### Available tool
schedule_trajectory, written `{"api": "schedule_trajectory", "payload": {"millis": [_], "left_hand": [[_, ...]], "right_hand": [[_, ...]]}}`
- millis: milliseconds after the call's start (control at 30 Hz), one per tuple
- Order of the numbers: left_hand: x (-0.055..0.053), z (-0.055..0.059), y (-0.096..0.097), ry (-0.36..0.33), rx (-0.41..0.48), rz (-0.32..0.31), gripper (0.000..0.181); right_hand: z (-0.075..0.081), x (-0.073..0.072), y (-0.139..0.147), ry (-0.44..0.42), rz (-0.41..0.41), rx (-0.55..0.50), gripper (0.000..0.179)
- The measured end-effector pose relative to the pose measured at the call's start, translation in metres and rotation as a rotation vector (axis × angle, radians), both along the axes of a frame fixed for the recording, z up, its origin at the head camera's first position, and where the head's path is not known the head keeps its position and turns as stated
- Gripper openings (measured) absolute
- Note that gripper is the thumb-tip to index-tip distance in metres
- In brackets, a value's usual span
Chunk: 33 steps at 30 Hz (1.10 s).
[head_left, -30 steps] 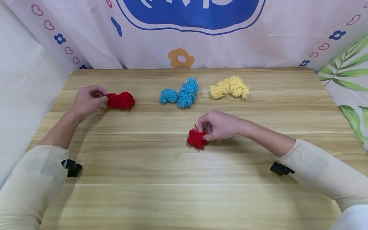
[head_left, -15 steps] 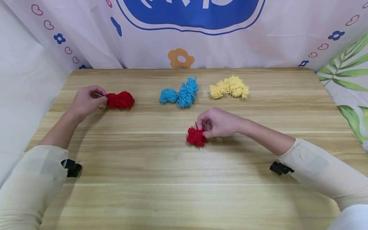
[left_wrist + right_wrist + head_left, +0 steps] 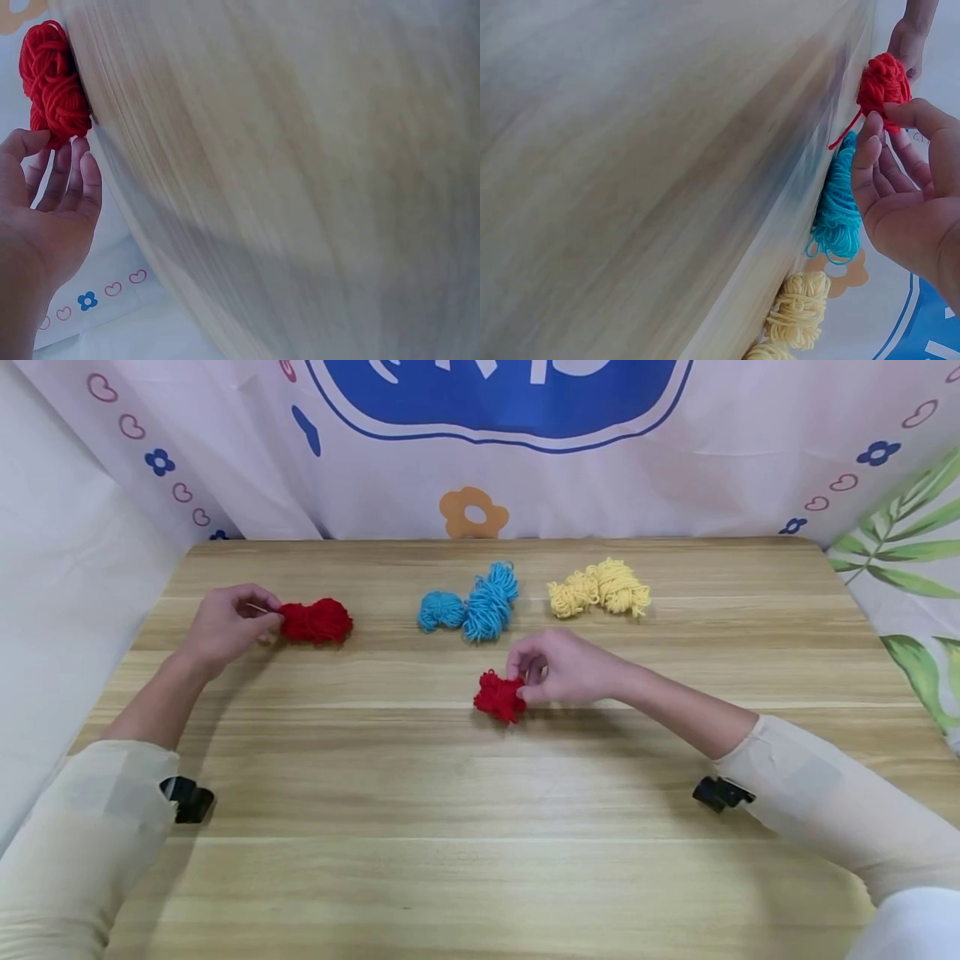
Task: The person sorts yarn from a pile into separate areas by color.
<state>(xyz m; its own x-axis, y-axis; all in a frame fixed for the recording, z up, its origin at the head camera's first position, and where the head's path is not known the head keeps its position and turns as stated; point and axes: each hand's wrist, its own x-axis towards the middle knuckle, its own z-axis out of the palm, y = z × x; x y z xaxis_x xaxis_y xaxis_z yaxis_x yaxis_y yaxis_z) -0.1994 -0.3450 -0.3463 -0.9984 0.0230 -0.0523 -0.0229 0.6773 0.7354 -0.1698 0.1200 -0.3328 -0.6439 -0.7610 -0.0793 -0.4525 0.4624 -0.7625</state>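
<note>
At the table's far left, a bundle of red yarn (image 3: 318, 621) lies with its thicker end pointing right. My left hand (image 3: 227, 625) pinches its left end between thumb and fingers; the left wrist view shows the thumb against the red yarn bundle (image 3: 56, 86). Nearer the middle, my right hand (image 3: 566, 667) pinches the right side of a smaller red yarn bundle (image 3: 498, 697). From this smaller bundle (image 3: 885, 84) a loose strand hangs in the right wrist view. Whether it touches the table is hard to tell.
Behind the right hand, two blue yarn bundles (image 3: 489, 602) lie side by side near the back of the wooden table (image 3: 450, 860). Yellow yarn bundles (image 3: 618, 587) lie to their right. A printed curtain (image 3: 375, 485) hangs along the back edge.
My right hand has moved away from me and slightly left, carrying the smaller red yarn bundle with it. The left hand and its red bundle stay in place.
</note>
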Motion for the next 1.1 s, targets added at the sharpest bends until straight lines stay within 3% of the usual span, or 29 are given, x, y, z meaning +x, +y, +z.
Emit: {"api": "schedule_trajectory", "payload": {"millis": [667, 1100], "left_hand": [[0.002, 0.001, 0.001, -0.007, -0.002, 0.004, 0.021], [0.002, 0.001, 0.001, -0.014, 0.006, 0.007, 0.022]], "right_hand": [[0.001, -0.007, -0.020, -0.016, -0.057, -0.101, 0.012], [0.006, -0.011, -0.031, -0.030, -0.099, -0.111, 0.011]]}}
